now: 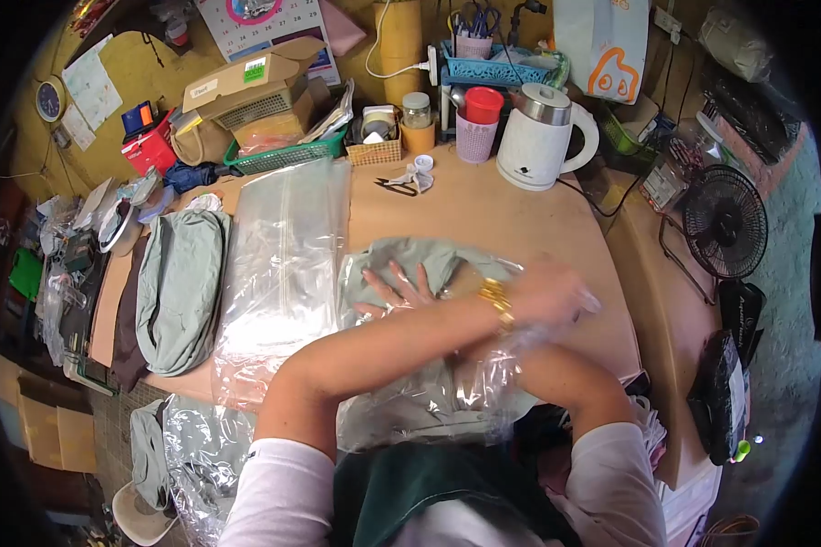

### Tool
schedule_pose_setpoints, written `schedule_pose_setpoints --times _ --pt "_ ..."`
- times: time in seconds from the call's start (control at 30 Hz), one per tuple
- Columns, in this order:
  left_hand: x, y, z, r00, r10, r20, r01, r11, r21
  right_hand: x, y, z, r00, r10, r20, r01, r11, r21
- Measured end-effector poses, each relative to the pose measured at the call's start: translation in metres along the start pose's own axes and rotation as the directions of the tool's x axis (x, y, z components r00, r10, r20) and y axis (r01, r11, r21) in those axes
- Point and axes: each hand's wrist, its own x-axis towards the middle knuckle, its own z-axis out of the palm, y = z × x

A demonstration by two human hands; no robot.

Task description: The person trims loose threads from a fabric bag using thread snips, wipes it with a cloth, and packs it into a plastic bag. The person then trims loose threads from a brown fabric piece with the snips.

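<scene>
My arms cross over a clear plastic bag (483,378) with folded grey-green cloth (410,251) inside, lying on the tan table in front of me. My left hand (556,290), above a gold wrist bracelet (495,301), reaches over to the bag's right side. It is closed and slightly blurred, with a bit of clear plastic showing at its fingers. Passing beneath the left forearm, my right hand (401,290) lies with fingers spread on the bag's left part; its wrist is hidden.
Left of the bag lie flat clear plastic bags (283,246) and a folded grey-green cloth bundle (184,292). Small black snips (397,187) lie farther back. A white kettle (534,146), a green basket (287,157) and a black fan (725,219) stand around the edges.
</scene>
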Motion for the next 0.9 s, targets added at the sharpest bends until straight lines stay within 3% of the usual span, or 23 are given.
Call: schedule_pose_setpoints --times 0.07,0.1,0.13,0.2,0.23,0.27,0.3,0.33,0.37,0.4,0.43,0.47,0.5,0.53,0.57,0.63,0.67,0.7,0.73,0.77,0.8,0.87,0.9 --pt "0.010 0.061 0.002 0.973 0.219 -0.077 -0.218 0.976 0.024 0.011 0.006 0.002 0.945 0.161 0.286 -0.179 0.983 0.038" --pt "0.013 0.087 0.008 0.946 0.314 -0.084 -0.316 0.949 -0.008 0.008 0.008 -0.009 0.937 0.233 0.261 -0.216 0.972 -0.089" --pt "0.013 0.112 0.009 0.909 0.406 -0.095 -0.411 0.911 -0.038 0.009 0.015 -0.018 0.935 0.236 0.263 -0.219 0.971 -0.093" --pt "0.002 0.167 -0.010 0.815 0.553 0.175 -0.566 0.824 0.028 0.013 0.037 -0.034 0.766 0.451 0.457 -0.526 0.850 0.043" --pt "-0.010 0.180 0.021 0.813 0.556 0.174 -0.569 0.822 0.028 0.008 0.047 -0.042 0.764 0.454 0.457 -0.528 0.849 0.039" --pt "-0.021 0.192 0.068 0.821 0.570 -0.030 -0.570 0.822 0.011 -0.001 0.060 -0.051 0.670 0.559 0.489 -0.640 0.769 -0.002" --pt "-0.032 0.195 0.054 0.826 0.542 -0.157 -0.537 0.840 0.076 -0.010 0.073 -0.059 0.561 0.651 0.512 -0.738 0.673 -0.046" --pt "-0.042 0.197 0.038 0.817 0.504 -0.281 -0.488 0.863 0.129 -0.021 0.089 -0.058 0.558 0.656 0.509 -0.743 0.668 -0.047" --pt "-0.066 0.188 -0.031 0.824 0.452 -0.340 -0.383 0.888 0.253 -0.037 0.108 -0.046 0.443 0.768 0.462 -0.831 0.545 -0.110" --pt "-0.085 0.173 -0.056 0.885 0.324 -0.334 -0.305 0.946 0.109 -0.048 0.120 -0.040 0.318 0.858 0.403 -0.896 0.411 -0.166" --pt "-0.103 0.151 -0.074 0.941 0.197 -0.274 -0.201 0.979 0.014 -0.059 0.125 -0.034 0.315 0.861 0.399 -0.898 0.407 -0.168" --pt "-0.121 0.130 -0.092 0.976 0.067 -0.207 -0.082 0.994 -0.066 -0.069 0.123 -0.030 0.516 0.770 0.374 -0.836 0.549 0.023" --pt "-0.153 0.101 -0.074 0.861 -0.045 -0.506 0.077 0.996 0.044 -0.072 0.111 -0.029 0.608 0.719 0.336 -0.785 0.608 0.120" --pt "-0.179 0.075 -0.059 0.697 -0.272 -0.663 0.272 0.957 -0.106 -0.075 0.099 -0.026 0.693 0.659 0.293 -0.719 0.662 0.211" --pt "-0.214 0.042 -0.034 0.628 -0.536 -0.565 0.407 0.844 -0.349 -0.071 0.069 -0.030 0.725 0.617 0.306 -0.672 0.731 0.118" --pt "-0.245 0.028 -0.024 0.522 -0.809 -0.271 0.598 0.573 -0.560 -0.057 0.040 -0.039 0.751 0.576 0.322 -0.616 0.787 0.029" --pt "-0.252 0.025 -0.020 0.504 -0.853 -0.139 0.672 0.488 -0.557 -0.051 0.035 -0.043 0.761 0.579 0.294 -0.604 0.797 -0.008" --pt "-0.254 0.020 -0.016 0.497 -0.856 -0.140 0.672 0.482 -0.561 -0.047 0.031 -0.044 0.771 0.576 0.271 -0.588 0.808 -0.044" --pt "-0.247 0.020 -0.017 0.540 -0.835 0.107 0.641 0.326 -0.695 -0.047 0.030 -0.037 0.773 0.569 0.280 -0.582 0.812 -0.040" --pt "-0.241 0.021 -0.015 0.587 -0.739 0.330 0.613 0.140 -0.778 -0.048 0.031 -0.025 0.859 0.464 0.214 -0.452 0.886 -0.107" --pt "-0.237 0.020 -0.006 0.585 -0.744 0.324 0.608 0.138 -0.782 -0.047 0.036 -0.014 0.928 0.341 0.152 -0.313 0.932 -0.184" --pt "-0.229 0.012 0.019 0.672 -0.630 0.390 0.668 0.288 -0.686 -0.051 0.049 0.009 0.924 0.353 0.145 -0.314 0.920 -0.236" --pt "-0.228 0.011 0.025 0.669 -0.634 0.388 0.667 0.282 -0.690 -0.055 0.053 0.020 0.916 0.377 0.137 -0.328 0.901 -0.285"
